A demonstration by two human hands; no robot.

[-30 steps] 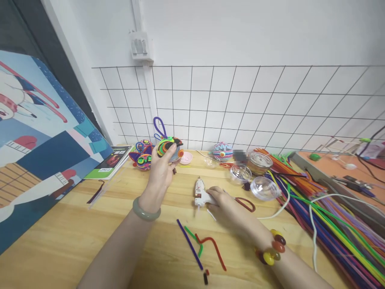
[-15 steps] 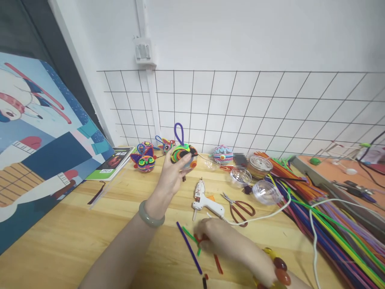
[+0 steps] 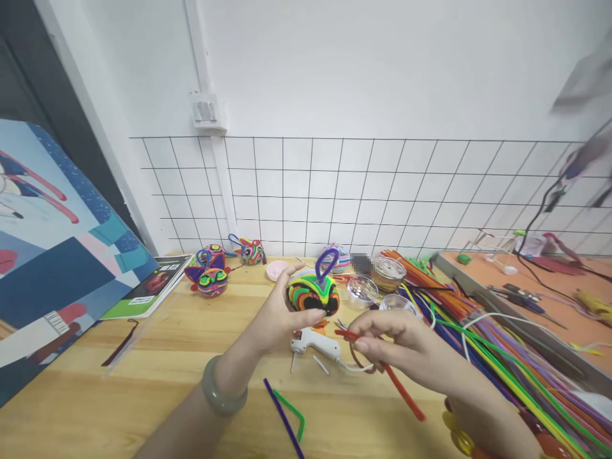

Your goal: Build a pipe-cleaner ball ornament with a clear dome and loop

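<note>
A: Where do we have everything?

B: Our left hand (image 3: 275, 312) cups the pipe-cleaner-covered ball (image 3: 297, 294) above the wooden table (image 3: 191, 357), thumb across its lower front and fingers wrapped behind. A purple loop (image 3: 329, 252) stands up from the top. Our right hand (image 3: 406, 344), just to the right, pinches a red pipe cleaner (image 3: 404, 391) between thumb and forefinger: a short end pokes towards the ball, the long end slants down below our palm.

A: What worries us most?

B: The hot-glue gun (image 3: 325, 344). It lies close behind our hands in this view, its nozzle hidden by our left hand or the ball. We can't tell whether it is hot, but if it is, a careless dip of that hand could burn us.

A: And on the right?

B: The white cord (image 3: 354, 368) and the scissors (image 3: 354, 352) lie beyond our fingers. If we swing low, the red tail could catch there, and a tugged cord could drag the gun.

A: What about the ball itself?

B: Our thumb sits just below a black patch (image 3: 313, 305); squeezing too hard could shift it, if it isn't fixed fast. We also pinch the red piece back from its tip, so that free end could bend aside if we press it against anything.
</note>
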